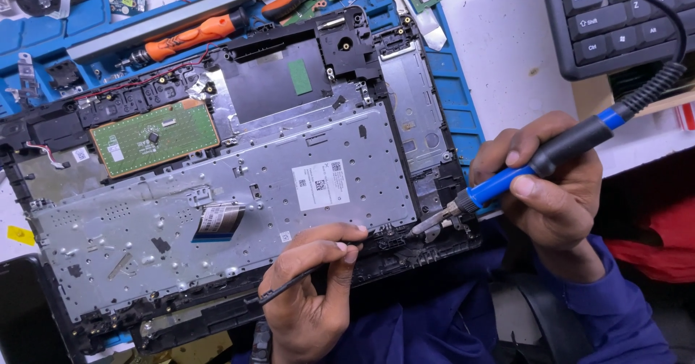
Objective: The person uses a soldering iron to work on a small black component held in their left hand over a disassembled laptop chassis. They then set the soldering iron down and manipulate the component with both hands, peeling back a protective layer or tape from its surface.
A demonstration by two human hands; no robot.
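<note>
An opened laptop base (pixel 239 212) lies on a blue mat, its silver metal keyboard backplate facing up. My right hand (pixel 557 190) holds a blue-and-black soldering iron (pixel 536 165), whose metal tip touches the black frame at the lower right corner of the base. My left hand (pixel 311 291) pinches a thin black tool (pixel 289 284) against the near edge of the frame, just left of the iron's tip. A green touchpad board (pixel 156 136) sits at the upper left of the base.
An orange-handled screwdriver (pixel 192 37) and a grey metal bar lie on the blue mat (pixel 456 96) behind the laptop. A black keyboard (pixel 615 13) sits at the top right on the white bench. Red cloth (pixel 659 248) lies at the right edge.
</note>
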